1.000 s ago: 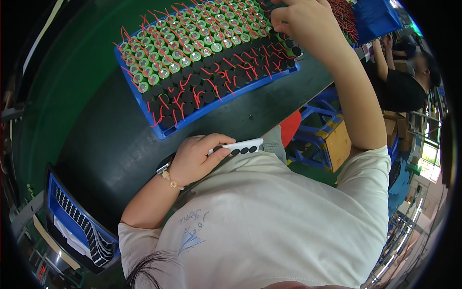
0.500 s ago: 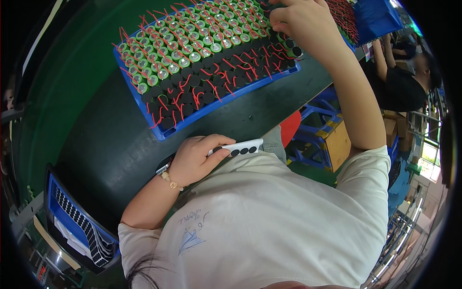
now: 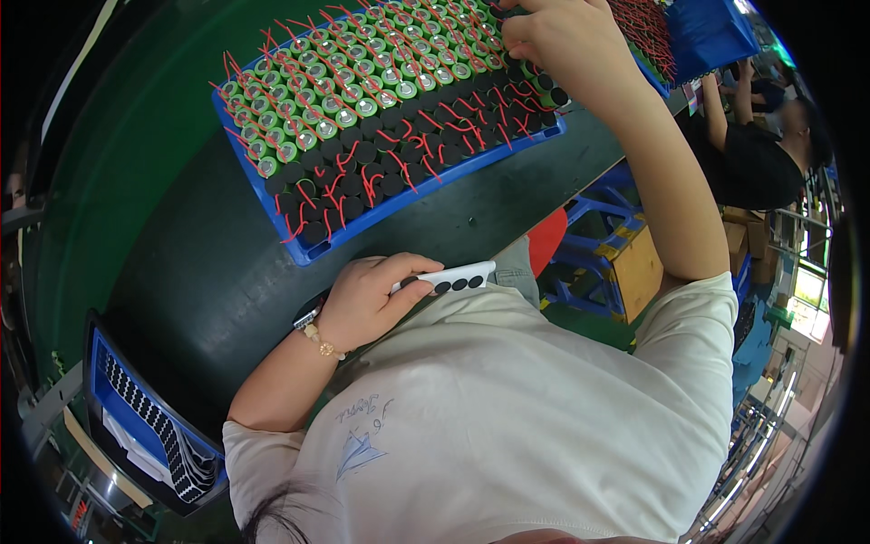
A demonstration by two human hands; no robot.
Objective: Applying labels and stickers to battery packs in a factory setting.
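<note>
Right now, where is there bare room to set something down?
Widest is the dark table between the blue tray, left hand and lower-left bin. A narrower strip follows the tray's near edge rightward. Crowded: the tray, packed with wired cells; the right hand covers its upper-right part.

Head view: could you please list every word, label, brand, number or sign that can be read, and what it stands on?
Shirt: blue script, too small to read reliably.
Red marks, lower left: too blurred; their backing is unclear.
No other text is legible.

right hand [image 3: 566,41] slightly farther left, co-worker's forearms [image 3: 714,113] wider apart
</note>
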